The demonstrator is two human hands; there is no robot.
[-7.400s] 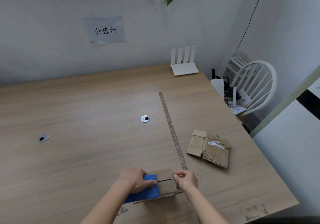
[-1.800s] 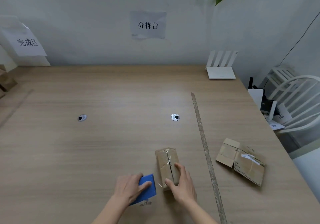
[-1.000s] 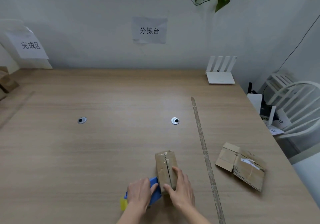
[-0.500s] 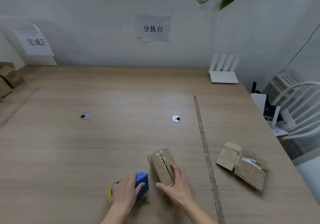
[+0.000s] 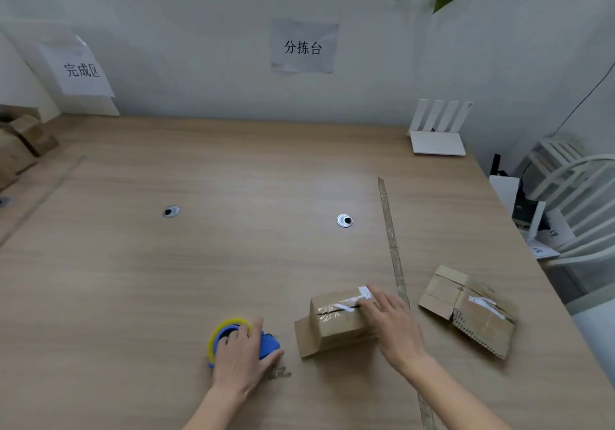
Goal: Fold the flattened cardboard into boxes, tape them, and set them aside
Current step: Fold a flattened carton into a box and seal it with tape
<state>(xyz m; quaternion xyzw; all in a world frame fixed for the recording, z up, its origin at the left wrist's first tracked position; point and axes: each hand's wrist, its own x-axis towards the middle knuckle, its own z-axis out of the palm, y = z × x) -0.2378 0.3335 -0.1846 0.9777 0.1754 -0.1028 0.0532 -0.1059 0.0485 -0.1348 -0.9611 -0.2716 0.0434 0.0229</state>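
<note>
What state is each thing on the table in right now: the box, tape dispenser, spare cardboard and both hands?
box: folded up, top seam taped, one end flap sticking out.
tape dispenser: resting on the table.
left hand: curled over the tape dispenser.
right hand: fingers flat on the box's top.
flattened cardboard: lying flat, not yet folded.
finished boxes: set aside at far left.

My left hand [image 5: 240, 356], palm down, lies over the tape dispenser [image 5: 266, 344], fingers curved around its body and the forearm running back toward me. My right hand [image 5: 394, 328] reaches forward with fingers nearly straight, fingertips pressing on the taped box [image 5: 336, 321] top, wrist raised and forearm angled in from the lower right.
</note>
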